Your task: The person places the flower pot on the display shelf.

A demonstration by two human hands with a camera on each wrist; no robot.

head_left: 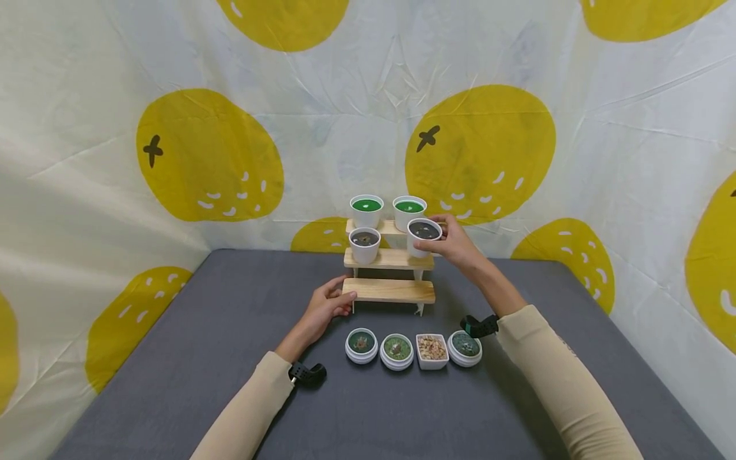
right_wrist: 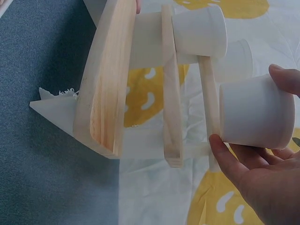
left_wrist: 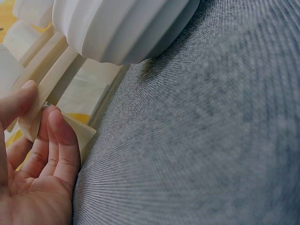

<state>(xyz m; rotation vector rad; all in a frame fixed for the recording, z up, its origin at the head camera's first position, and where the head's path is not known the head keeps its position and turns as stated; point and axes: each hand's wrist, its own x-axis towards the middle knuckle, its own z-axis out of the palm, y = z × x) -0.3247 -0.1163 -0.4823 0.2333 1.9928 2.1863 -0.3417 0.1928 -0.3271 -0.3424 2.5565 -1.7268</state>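
Observation:
My right hand (head_left: 457,244) grips a white cup (head_left: 424,230) with dark filling by its side. In the right wrist view that cup (right_wrist: 258,115) is lifted, with a gap between its base and the middle board. The three-tier wooden display stand (head_left: 388,291) is held at the left end of its bottom board by my left hand (head_left: 326,305), thumb on top and fingers below. Another dark-filled cup (head_left: 365,246) stands on the left of the middle board. Two green-filled cups, one left (head_left: 367,211) and one right (head_left: 409,213), occupy the top board.
Before the stand, a row holds a dark green round pot (head_left: 361,345), a lighter green round pot (head_left: 397,351), a square dish of tan bits (head_left: 432,351) and a blue-green pot (head_left: 464,348). A patterned curtain (head_left: 345,140) hangs behind the grey table (head_left: 368,415).

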